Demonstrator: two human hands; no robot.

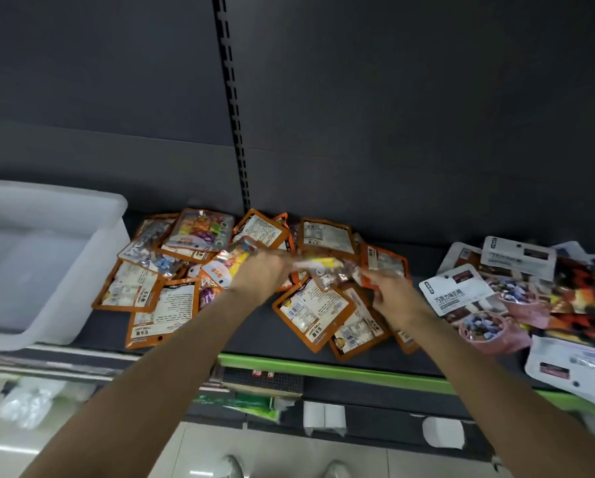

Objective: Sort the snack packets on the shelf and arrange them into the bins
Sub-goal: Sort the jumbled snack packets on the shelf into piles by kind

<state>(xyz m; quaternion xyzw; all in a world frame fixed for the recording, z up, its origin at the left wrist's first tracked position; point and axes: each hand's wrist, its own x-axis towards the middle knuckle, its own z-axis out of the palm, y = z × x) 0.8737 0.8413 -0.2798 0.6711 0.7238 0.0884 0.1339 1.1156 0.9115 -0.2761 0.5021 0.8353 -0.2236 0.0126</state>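
Fingers point(275, 262) around "MOSAIC"-lettered orange packets point(232, 267)

A single wide-angle view, worn on the person's head, looks forward and down onto a dark shelf with a green front edge point(323, 369), close enough that both forearms run up from the bottom corners. It faces the dark slotted back panel point(392, 115) squarely (straight lines bow near the borders). Pale floor tiles point(192, 453) show at the bottom.

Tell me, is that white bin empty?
Seemingly empty: the white bin shows only its bare pale floor; all packets lie outside it on the shelf.
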